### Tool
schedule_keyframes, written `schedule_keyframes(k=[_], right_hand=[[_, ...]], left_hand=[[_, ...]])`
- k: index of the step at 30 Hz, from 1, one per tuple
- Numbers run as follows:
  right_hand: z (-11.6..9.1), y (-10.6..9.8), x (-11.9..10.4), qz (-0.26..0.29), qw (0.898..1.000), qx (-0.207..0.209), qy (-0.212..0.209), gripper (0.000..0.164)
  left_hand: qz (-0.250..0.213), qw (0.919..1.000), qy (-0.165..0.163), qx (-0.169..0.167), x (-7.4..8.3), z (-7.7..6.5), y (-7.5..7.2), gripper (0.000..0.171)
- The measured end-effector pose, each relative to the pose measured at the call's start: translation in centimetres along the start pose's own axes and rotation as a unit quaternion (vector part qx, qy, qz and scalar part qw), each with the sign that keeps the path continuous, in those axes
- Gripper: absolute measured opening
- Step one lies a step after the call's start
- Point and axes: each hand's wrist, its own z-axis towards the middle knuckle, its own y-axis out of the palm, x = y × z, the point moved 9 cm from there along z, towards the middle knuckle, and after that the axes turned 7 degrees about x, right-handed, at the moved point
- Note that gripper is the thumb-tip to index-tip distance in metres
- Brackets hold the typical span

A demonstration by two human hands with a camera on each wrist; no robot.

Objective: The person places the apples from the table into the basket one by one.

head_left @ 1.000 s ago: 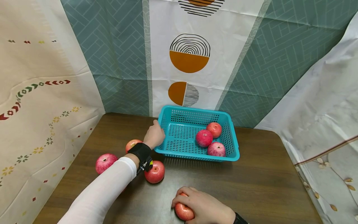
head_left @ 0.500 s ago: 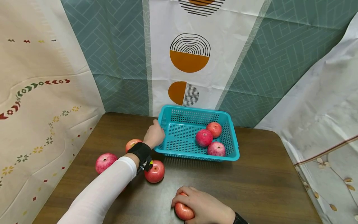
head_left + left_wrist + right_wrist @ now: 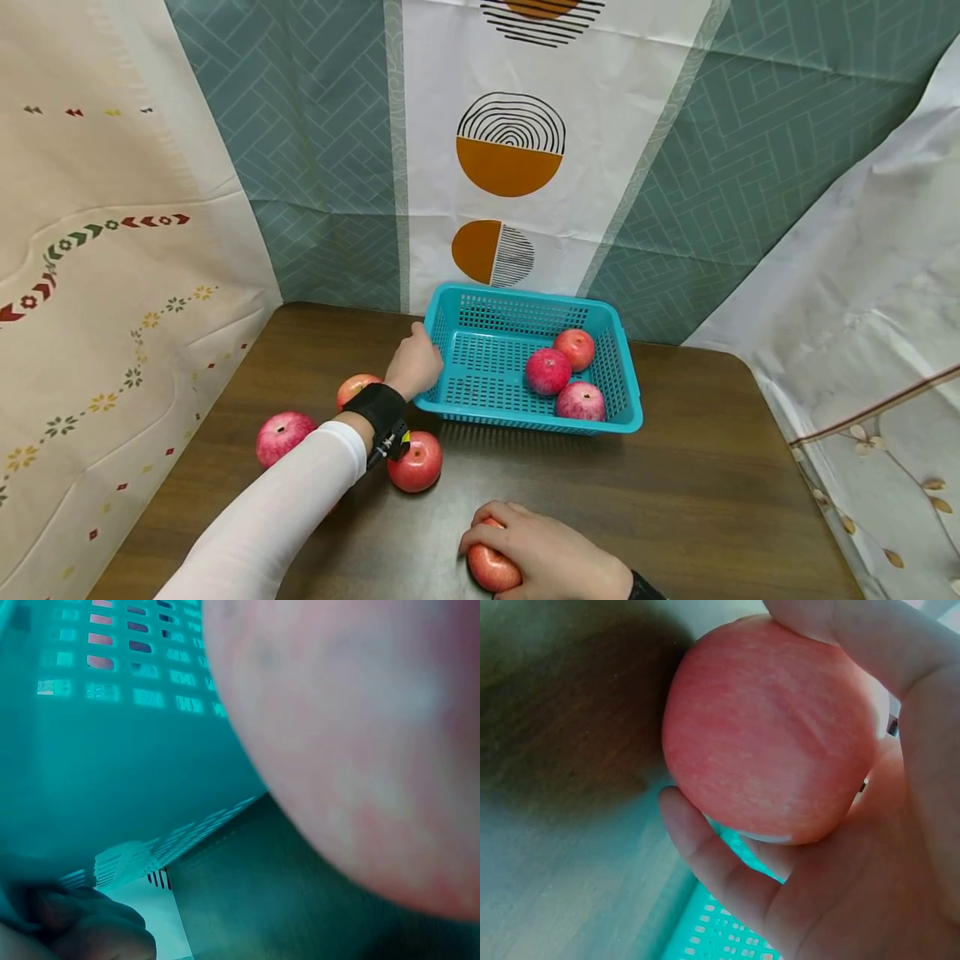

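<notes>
A teal plastic basket (image 3: 525, 423) stands at the back of the brown table and holds three red apples (image 3: 547, 371). My left hand (image 3: 414, 364) grips the basket's left wall at its rim; in the left wrist view the teal mesh wall (image 3: 112, 750) fills the frame, with curled fingers (image 3: 75, 930) at the lower left. Near the table's front edge my right hand (image 3: 543, 546) is curled over a red apple (image 3: 491, 571) that rests on the wood. The right wrist view shows that apple (image 3: 772, 735) wrapped by thumb and fingers (image 3: 720, 870).
Three more red apples lie loose on the table (image 3: 712, 467) left of the basket: one far left (image 3: 280, 436), one partly behind my left wrist (image 3: 352, 387), one under my forearm (image 3: 416, 462). Patterned cloth walls close in the back and both sides.
</notes>
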Motion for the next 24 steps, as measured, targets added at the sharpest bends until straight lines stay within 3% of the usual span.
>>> schedule_keyframes(k=[14,24], right_hand=[[0.0,-3.4,-0.9,-0.056,0.995,0.066,-0.047,0.068],[0.1,-4.5,-1.1,-0.064,0.995,0.067,-0.049,0.066]], left_hand=[[-0.001,1.0,-0.007,0.0,-0.1,0.1,0.0,0.047],[0.0,1.0,-0.004,0.001,-0.2,0.1,0.0,0.046]])
